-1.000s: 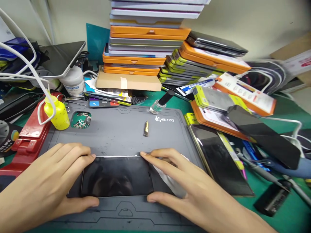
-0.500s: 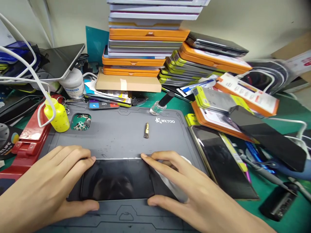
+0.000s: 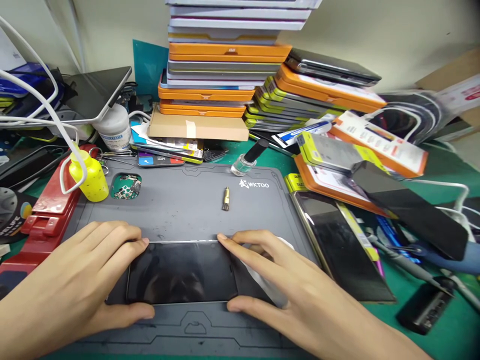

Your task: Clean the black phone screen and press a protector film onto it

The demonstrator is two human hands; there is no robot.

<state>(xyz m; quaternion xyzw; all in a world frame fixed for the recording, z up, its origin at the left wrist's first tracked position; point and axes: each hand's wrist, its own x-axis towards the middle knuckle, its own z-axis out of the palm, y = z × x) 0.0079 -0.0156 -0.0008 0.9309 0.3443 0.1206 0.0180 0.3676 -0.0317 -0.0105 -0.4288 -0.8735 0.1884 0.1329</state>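
A black smartphone (image 3: 182,275) lies sideways, screen up, on the grey work mat (image 3: 180,220). My left hand (image 3: 101,275) grips its left end, fingertips on the far edge and thumb along the near edge. At the other end, my right hand (image 3: 277,280) holds it the same way, index finger at the far edge and thumb at the near corner. Partly hidden beneath my right hand is a white cloth or tissue (image 3: 283,243). Beyond the phone lies a small brush head (image 3: 225,199) with dark bristles and a brass-coloured ferrule.
A yellow bottle (image 3: 90,177) and a red clamp-like fixture (image 3: 45,220) stand left. A small glass bottle (image 3: 243,162) with a black cap is at the mat's far edge. Stacked orange boxes (image 3: 228,51) rise behind. To the right lie a large dark screen panel (image 3: 348,250) and tools.
Both hands keep their hold on the smartphone, with hardly any movement. The whole view has shifted very slightly.
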